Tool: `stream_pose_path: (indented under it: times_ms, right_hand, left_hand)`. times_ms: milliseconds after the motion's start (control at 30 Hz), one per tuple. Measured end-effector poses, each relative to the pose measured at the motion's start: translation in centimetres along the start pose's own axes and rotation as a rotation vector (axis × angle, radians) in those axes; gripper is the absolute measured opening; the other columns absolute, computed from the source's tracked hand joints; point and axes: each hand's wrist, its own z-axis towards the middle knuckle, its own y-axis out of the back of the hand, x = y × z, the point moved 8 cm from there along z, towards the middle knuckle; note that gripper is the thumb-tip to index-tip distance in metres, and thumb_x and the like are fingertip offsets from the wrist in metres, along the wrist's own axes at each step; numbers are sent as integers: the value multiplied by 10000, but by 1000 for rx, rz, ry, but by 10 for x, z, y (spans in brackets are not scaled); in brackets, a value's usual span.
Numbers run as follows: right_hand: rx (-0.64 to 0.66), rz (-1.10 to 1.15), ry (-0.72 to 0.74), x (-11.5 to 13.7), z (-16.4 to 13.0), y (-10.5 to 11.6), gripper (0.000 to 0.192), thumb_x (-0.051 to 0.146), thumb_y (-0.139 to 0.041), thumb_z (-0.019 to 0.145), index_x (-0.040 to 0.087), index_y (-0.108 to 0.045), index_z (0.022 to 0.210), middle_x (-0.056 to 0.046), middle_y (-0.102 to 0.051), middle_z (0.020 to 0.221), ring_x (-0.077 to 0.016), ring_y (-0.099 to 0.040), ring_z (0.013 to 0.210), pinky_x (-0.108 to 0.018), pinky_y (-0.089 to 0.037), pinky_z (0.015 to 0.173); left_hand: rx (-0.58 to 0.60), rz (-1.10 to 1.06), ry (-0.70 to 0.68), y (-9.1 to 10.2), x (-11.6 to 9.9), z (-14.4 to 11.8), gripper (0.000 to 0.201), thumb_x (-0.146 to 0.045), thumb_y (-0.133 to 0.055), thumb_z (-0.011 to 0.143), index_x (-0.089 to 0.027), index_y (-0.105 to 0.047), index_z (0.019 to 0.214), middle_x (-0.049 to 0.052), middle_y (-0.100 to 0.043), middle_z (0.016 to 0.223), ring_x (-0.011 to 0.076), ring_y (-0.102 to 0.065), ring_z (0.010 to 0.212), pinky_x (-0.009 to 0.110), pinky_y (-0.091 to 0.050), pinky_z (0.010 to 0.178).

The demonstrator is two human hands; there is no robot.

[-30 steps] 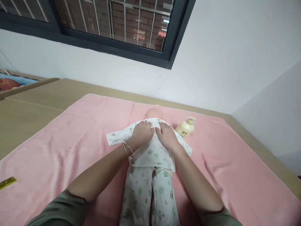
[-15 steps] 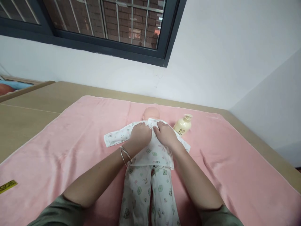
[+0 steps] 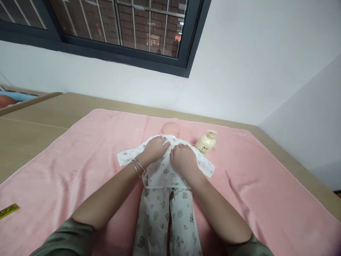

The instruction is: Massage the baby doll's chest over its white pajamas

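A baby doll (image 3: 171, 128) lies on its back, head away from me, dressed in a white printed top (image 3: 166, 174) and matching trousers (image 3: 153, 220). My left hand (image 3: 156, 147), with bangles at the wrist, grips the top's fabric near the neckline. Beside it, my right hand (image 3: 183, 160) is curled closed on the front of the same top, just right of the middle. The fingertips of both hands partly hide the cloth they pinch. The sleeves lie spread out to either side.
A cream pump bottle (image 3: 206, 143) leans beside the doll's right-hand sleeve. Under everything is a pink blanket (image 3: 87, 149) on a wooden surface (image 3: 45, 113). A yellow label (image 3: 9, 211) lies at the left edge. Behind stand a white wall and a dark-framed window (image 3: 119, 49).
My right hand has shifted slightly down and its fingers are curled more tightly. My left hand has moved a little left, its fingers reaching further toward the neckline.
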Motion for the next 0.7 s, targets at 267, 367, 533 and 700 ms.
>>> stream_pose_path:
  times_ms: [267, 367, 533, 700]
  right_hand:
    - [-35, 232, -86, -34, 20, -6, 414, 309, -318, 1058, 169, -707, 1037, -135, -743, 1111, -256, -666, 1029, -322, -438, 884]
    - [-56, 246, -65, -37, 24, -9, 376, 301, -341, 1054, 156, -687, 1077, -141, -727, 1168, -249, -648, 1080, -312, -421, 935]
    - [-53, 257, -41, -38, 28, -15, 348, 293, -361, 1051, 142, -660, 1144, -147, -710, 1224, -249, -623, 1159, -320, -382, 1030]
    - [-53, 248, -64, -35, 25, -16, 396, 278, -335, 1058, 97, -638, 1238, -188, -664, 1325, -274, -575, 1272, -364, -355, 1104]
  left_hand:
    - [-43, 179, -10, -8, -6, -3, 387, -328, -342, 1033, -130, -675, 1053, 153, -707, 1053, 284, -637, 1025, 415, -483, 943]
    - [-49, 207, 1, -8, -9, -6, 388, -327, -344, 1038, -116, -667, 1085, 169, -700, 1088, 296, -631, 1061, 427, -475, 961]
    - [-98, 317, 8, -9, -28, -20, 379, -276, -353, 1036, -76, -646, 1168, 228, -667, 1184, 330, -600, 1150, 451, -460, 974]
    - [-65, 305, -37, -10, -33, -18, 352, -225, -354, 1019, -92, -675, 1073, 207, -681, 1114, 313, -614, 1101, 436, -466, 983]
